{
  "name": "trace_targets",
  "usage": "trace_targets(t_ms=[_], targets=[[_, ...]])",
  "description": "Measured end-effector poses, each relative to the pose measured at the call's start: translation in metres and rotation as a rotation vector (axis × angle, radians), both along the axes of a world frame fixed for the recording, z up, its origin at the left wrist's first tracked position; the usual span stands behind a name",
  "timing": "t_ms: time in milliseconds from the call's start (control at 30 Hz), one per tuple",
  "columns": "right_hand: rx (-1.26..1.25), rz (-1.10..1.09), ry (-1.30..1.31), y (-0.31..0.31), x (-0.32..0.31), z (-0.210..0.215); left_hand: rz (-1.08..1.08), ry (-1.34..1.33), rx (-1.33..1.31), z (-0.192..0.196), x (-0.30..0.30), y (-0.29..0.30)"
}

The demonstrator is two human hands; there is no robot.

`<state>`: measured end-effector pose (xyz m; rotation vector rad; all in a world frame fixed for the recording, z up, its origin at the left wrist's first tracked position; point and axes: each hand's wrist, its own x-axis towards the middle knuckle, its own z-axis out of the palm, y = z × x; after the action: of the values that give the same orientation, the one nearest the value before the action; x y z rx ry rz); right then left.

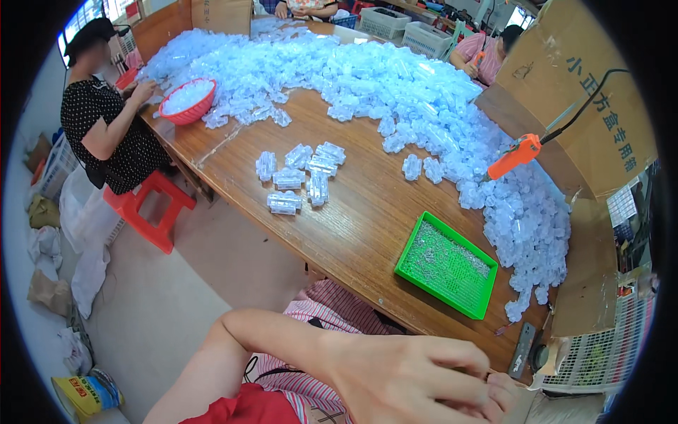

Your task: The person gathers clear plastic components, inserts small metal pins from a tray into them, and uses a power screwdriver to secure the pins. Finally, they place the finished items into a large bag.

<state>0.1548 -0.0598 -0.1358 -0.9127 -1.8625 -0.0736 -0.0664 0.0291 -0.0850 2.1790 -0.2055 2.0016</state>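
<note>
My left forearm reaches across in front of me at the bottom. My left hand (402,374) is seen from its back, its fingers bent and closed; their tips and anything in them are hidden. Against those fingers, at the lower right, shows a small part of my right hand (503,394), mostly covered, its grip not visible. The nearest thing on the table is a green tray (447,305) of small metal screws. Farther left lie several clear plastic pieces (285,203) in a loose group. An orange electric screwdriver (514,157) hangs by its black cord above the right side.
A long heap of clear plastic parts (402,85) curves along the wooden table (247,155). A red basket (189,113) stands at its left end near a seated co-worker (106,120). Cardboard (593,92) walls the right side. A dark phone-like object (522,350) lies near the edge.
</note>
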Motion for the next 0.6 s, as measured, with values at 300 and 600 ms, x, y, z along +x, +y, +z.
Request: trace_targets(t_ms=[300, 600], targets=[[0.198, 0.104, 0.157, 0.018, 0.029, -0.019, 0.377, 0.731, -0.272, -0.048, -0.051, -0.001], [0.096, 0.114, 0.299, 0.045, 0.024, -0.020, 1.252, 0.913, -0.816, -0.142, -0.167, 0.138]])
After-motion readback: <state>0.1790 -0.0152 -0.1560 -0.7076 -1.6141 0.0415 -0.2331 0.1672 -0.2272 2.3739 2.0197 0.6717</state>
